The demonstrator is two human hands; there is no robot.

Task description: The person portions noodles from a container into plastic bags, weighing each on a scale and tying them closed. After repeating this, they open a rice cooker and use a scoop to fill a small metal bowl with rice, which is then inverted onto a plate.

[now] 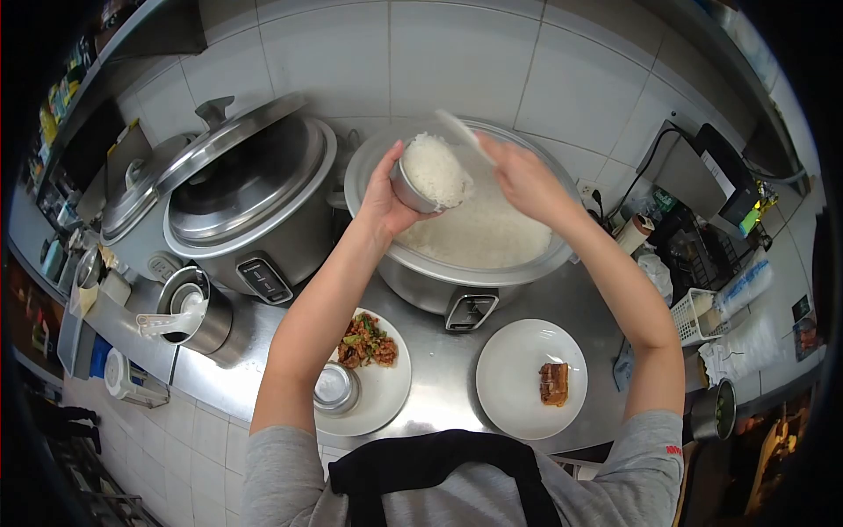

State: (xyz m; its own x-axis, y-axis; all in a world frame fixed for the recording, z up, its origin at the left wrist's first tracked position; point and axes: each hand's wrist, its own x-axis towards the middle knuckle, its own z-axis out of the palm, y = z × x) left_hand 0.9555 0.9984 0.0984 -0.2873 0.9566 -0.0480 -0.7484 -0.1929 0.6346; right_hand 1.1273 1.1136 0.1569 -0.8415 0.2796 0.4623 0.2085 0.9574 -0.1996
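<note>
Over the open rice cooker [562, 250], my left hand [387, 198] holds a small metal cup [411, 192] heaped with white rice [433, 169]. My right hand [524, 178] grips a pale paddle [463, 134], its blade raised beside the cup. More rice [492, 233] lies inside the cooker. On the counter below, a white plate [386, 400] carries chopped meat with greens [367, 342] and an upturned metal cup [335, 388]. A second white plate [509, 378] bears one browned piece of meat [554, 384].
A lidded cooker [255, 202] stands at the left, with a loose lid [219, 136] tilted on top. Nearer is a metal pot [215, 325] with white utensils [167, 323]. A white basket [694, 321] is at the right. Tiled wall [457, 53] rises behind.
</note>
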